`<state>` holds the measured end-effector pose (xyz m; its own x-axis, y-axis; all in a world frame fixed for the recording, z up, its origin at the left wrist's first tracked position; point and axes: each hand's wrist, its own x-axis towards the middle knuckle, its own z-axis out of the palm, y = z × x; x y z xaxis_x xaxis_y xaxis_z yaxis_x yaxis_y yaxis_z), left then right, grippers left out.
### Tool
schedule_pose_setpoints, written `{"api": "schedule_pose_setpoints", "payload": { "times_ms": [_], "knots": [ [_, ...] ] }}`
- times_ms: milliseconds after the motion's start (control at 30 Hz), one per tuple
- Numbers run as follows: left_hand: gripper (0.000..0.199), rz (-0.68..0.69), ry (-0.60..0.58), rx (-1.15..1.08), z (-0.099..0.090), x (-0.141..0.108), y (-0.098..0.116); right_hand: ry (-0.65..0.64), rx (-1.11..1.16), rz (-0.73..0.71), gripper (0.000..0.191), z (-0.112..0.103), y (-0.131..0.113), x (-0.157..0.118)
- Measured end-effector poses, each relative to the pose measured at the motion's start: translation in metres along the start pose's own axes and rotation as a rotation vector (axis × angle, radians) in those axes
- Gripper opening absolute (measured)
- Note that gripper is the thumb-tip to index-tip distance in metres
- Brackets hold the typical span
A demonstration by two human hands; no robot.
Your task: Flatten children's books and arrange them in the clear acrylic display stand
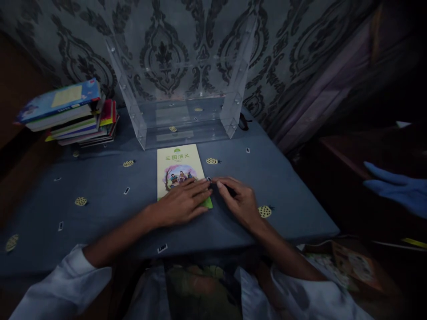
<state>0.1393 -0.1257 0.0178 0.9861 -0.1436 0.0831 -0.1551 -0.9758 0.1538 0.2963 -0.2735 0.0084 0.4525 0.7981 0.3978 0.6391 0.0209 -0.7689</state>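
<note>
A cream-coloured paperback book (182,169) with Chinese characters and a painted scene on its cover lies on the blue tablecloth. My left hand (182,200) rests flat across the lower part of the cover, fingers stretched to its right edge, hiding part of the picture. Just right of the book, my right hand (238,200) is bent in a pinch, thumb and forefinger tips close together near the book's edge. Nothing shows between them. Behind the book stands a clear acrylic rack (187,118) with tall sides and a low front.
A stack of books (76,113) sits at the table's back left, a blue one on top. Dark glasses (245,122) lie beside the rack's right side. At the far right a blue-gloved hand (396,184) reaches in. A box (353,266) stands below the table's right edge.
</note>
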Motion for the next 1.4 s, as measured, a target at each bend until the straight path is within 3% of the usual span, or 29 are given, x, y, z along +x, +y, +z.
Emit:
{"api": "schedule_pose_setpoints", "payload": {
  "times_ms": [233,500,867,1000,1167,1400],
  "knots": [
    [0.055,0.043,-0.010,0.055,0.000,-0.014,0.025,-0.066,0.013,-0.058,0.028,0.003,0.005,0.000],
    [0.053,0.077,0.034,0.064,0.001,-0.013,0.025,-0.159,-0.032,-0.169,0.024,0.006,0.011,-0.002],
    [0.049,0.065,0.058,0.090,0.011,-0.034,0.029,-0.159,-0.137,-0.345,0.024,0.005,0.010,-0.006],
    [0.043,0.030,0.065,0.153,0.011,-0.052,0.035,-0.156,-0.201,-0.434,0.028,0.004,0.006,-0.013],
    [0.052,-0.067,0.019,0.202,0.007,-0.075,0.047,-0.194,-0.220,-0.482,0.032,0.009,0.003,-0.024],
    [0.049,-0.217,0.050,0.288,0.010,-0.102,0.055,-0.447,-0.166,-0.503,0.042,0.025,-0.022,-0.019]
  ]
}}
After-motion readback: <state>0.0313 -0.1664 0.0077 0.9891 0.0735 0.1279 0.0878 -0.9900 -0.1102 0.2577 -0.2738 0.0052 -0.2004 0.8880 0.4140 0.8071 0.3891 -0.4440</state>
